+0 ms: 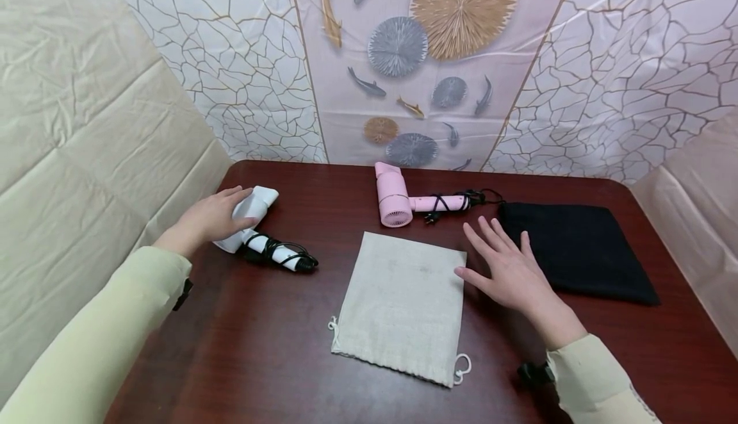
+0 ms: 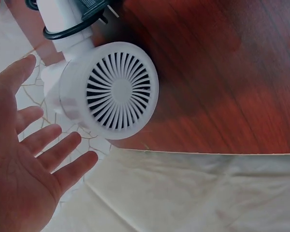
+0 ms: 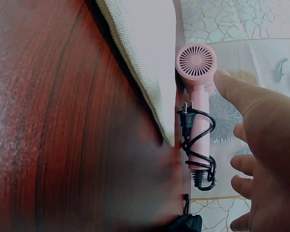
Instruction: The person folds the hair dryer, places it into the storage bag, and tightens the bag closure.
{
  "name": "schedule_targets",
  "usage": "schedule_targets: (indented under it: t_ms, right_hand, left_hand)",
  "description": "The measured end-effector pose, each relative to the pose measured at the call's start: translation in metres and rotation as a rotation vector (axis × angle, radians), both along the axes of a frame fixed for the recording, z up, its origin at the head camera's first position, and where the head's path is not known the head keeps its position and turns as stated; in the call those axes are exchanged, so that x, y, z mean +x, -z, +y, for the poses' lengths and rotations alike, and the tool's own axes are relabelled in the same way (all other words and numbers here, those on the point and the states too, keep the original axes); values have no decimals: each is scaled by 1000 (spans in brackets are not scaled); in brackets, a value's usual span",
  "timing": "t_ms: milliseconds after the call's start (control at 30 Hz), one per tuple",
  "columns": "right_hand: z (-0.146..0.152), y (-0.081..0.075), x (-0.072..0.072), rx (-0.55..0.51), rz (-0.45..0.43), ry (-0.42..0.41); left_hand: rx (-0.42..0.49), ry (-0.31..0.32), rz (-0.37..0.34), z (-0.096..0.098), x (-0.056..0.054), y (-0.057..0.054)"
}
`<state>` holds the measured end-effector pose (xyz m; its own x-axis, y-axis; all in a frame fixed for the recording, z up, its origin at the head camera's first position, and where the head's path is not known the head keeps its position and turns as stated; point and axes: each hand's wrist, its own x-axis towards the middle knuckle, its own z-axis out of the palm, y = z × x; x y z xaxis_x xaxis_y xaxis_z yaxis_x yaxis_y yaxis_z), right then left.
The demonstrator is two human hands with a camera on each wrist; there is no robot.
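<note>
At the table's left side lies a white hair dryer (image 1: 264, 199), its black cord wound round the handle. My left hand (image 1: 210, 218) hovers over its body with fingers extended; the left wrist view shows the palm and the round grille of the dryer (image 2: 121, 90) beside the fingertips. Whether they touch cannot be told. Spread fingers mark my right hand (image 1: 510, 275), which holds nothing above the right edge of a flat beige drawstring pouch (image 1: 403, 302). Behind that pouch rests a pink hair dryer (image 1: 394, 195), also with its cord wrapped round the handle.
A flat black cloth bag (image 1: 588, 251) lies right of my right hand. The dark red wooden table (image 1: 271, 341) meets a patterned cloth backdrop (image 1: 259, 72) at the back, with beige cloth (image 1: 86, 123) at the left side.
</note>
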<state>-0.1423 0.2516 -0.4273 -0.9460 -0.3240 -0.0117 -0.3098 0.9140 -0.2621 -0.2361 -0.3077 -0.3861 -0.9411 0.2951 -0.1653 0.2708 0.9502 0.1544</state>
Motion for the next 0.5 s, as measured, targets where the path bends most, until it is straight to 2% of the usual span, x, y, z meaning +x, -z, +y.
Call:
schedule_targets:
  t_ms: [233, 500]
  right_hand:
    - [2, 2, 3, -1, -4, -5]
    - [-2, 3, 3, -2, 9, -25]
  left_hand:
    - [11, -22, 7, -2, -3, 14]
    - [77, -51, 79, 1, 0, 27]
